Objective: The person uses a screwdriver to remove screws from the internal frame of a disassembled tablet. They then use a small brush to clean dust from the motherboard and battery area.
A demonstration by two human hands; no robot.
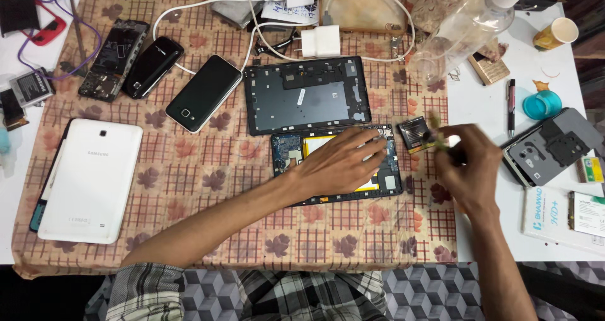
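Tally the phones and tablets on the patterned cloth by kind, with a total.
Opened tablets, under the left hand: 1
Detached tablet back covers: 1
Closed white tablets: 1
Intact phones: 2
Stripped phones: 1
Total: 6

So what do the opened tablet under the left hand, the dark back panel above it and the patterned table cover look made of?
The left hand rests on the opened black tablet: bare circuit board and a yellow, foil-like battery pack in a dark frame. The dark grey rectangular back panel looks like matte moulded plastic, with ribs and cut-outs. The leaf-patterned checked table cover is probably cloth; its edges drape and wrinkle.
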